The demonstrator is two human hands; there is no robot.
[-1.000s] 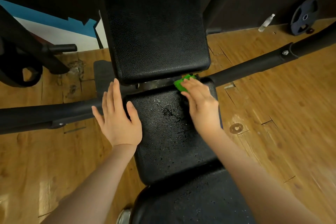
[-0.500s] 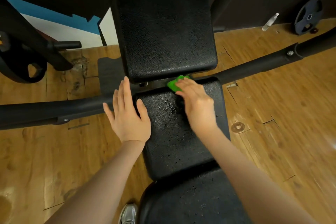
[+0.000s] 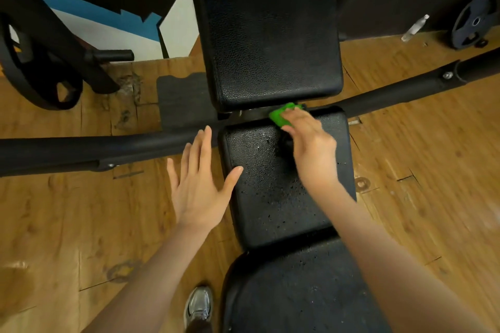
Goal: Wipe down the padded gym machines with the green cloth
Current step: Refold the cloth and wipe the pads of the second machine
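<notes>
A black padded bench runs away from me in three parts: the near seat pad (image 3: 292, 292), the middle pad (image 3: 270, 197) with wet specks on it, and the far back pad (image 3: 270, 35). My right hand (image 3: 311, 146) holds the bunched green cloth (image 3: 281, 116) and presses it on the middle pad's far edge, at the gap below the back pad. Most of the cloth is hidden under my fingers. My left hand (image 3: 197, 178) is open with spread fingers at the middle pad's left edge, its thumb over the pad.
A black padded bar (image 3: 81, 149) crosses under the bench from left to right over the wooden floor. A weight plate (image 3: 38, 73) hangs on a rack at the left. Another plate (image 3: 473, 21) and a bottle (image 3: 414, 27) stand by the far right wall. My shoe (image 3: 198, 305) is beside the seat.
My right hand has slid the cloth leftward along the middle pad's far edge. My left hand's thumb has spread wider over the pad. The view has shifted slightly.
</notes>
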